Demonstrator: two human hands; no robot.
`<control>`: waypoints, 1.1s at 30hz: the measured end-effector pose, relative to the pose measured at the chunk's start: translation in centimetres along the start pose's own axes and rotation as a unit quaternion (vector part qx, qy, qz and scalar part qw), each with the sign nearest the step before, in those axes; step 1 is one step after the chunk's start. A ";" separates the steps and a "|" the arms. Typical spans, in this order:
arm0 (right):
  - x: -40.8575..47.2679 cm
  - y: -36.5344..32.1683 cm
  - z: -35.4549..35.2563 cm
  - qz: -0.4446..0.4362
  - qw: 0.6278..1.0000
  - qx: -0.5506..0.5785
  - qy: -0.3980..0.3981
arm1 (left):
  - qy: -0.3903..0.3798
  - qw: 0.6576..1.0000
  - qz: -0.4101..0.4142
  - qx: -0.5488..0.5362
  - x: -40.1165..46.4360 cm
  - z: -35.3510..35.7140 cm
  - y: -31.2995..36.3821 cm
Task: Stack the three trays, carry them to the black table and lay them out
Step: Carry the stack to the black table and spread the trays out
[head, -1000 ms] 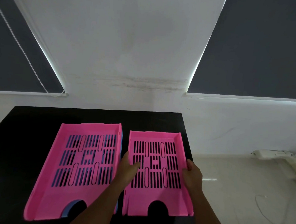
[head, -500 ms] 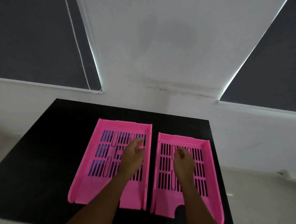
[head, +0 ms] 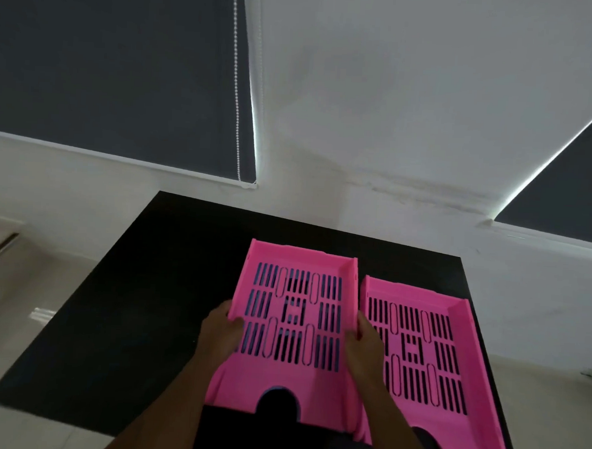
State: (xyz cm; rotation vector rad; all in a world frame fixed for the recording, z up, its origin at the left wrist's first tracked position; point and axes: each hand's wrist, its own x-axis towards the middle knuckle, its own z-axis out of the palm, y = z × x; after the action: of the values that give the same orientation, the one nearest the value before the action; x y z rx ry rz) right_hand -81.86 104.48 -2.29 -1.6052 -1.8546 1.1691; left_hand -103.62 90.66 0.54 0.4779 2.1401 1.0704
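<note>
Both hands have just left the right pink tray (head: 418,351) and now the left hand (head: 218,330) and right hand (head: 364,341) squeeze the sides of the left pink tray (head: 292,327) on the black surface (head: 118,318), so spreading continues.

Looking like a plain office or study room. Dark grey roller blinds (head: 117,67) are hanging over the windows, one with a bead chain (head: 236,84). White wall (head: 380,91) is showing a stained crack line. A black table (head: 118,311) is standing against it, carrying pink slotted letter trays (head: 415,340), desk filing gear. Pale glossy floor (head: 17,288).
</note>
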 end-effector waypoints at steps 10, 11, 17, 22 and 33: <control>-0.2 -6.0 3.9 -0.040 0.998 0.018 0.045 | -0.015 0.996 0.065 -0.053 3.2 -6.8 -0.1; -0.3 -6.9 4.8 -0.045 0.998 0.023 0.037 | -0.009 0.997 0.065 -0.050 3.8 -7.9 -0.4; -1.8 -11.8 12.0 -0.095 0.995 0.022 0.003 | 0.042 0.998 0.048 -0.016 6.0 -15.5 -3.6; -3.3 -14.1 18.5 -0.087 0.994 0.030 -0.056 | 0.094 0.995 0.033 0.018 7.3 -21.1 -7.4; -4.9 -13.8 23.1 0.001 0.990 0.019 -0.142 | 0.082 0.995 0.028 0.044 9.1 -23.6 -11.1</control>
State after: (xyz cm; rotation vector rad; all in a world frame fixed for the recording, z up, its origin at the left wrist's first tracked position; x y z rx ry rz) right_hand -106.57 92.76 -3.06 -1.4836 -1.9874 1.4889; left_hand -127.17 76.37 -2.19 0.5097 2.3389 1.0832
